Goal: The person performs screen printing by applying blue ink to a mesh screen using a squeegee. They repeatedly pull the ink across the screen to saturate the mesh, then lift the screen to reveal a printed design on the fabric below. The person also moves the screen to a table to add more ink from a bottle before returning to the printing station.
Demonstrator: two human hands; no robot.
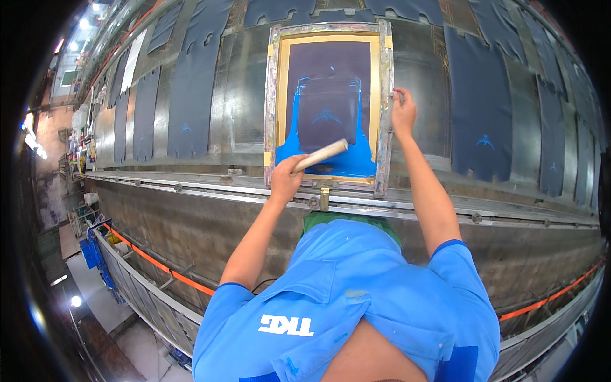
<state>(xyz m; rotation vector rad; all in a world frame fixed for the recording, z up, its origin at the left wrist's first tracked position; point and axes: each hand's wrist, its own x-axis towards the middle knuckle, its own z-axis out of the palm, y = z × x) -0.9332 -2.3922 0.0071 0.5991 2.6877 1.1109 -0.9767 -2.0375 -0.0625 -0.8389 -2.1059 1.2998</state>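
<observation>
Nearby, dark fabric pieces [191,89] flanking screen frame [384,95].

The printing frame [384,95] has metal sides all round, & inside it the wooden handle [321,155] lies across the blue paint [347,162], so a hand gets in only from above, w/ open mesh higher up. Left & right of the frame, dark cloth pieces [191,89] lie flat on the long table [242,76], w/ bare shiny strips between them. Near the body, a metal rail [445,213] runs along the table edge & blocks a low reach.
</observation>
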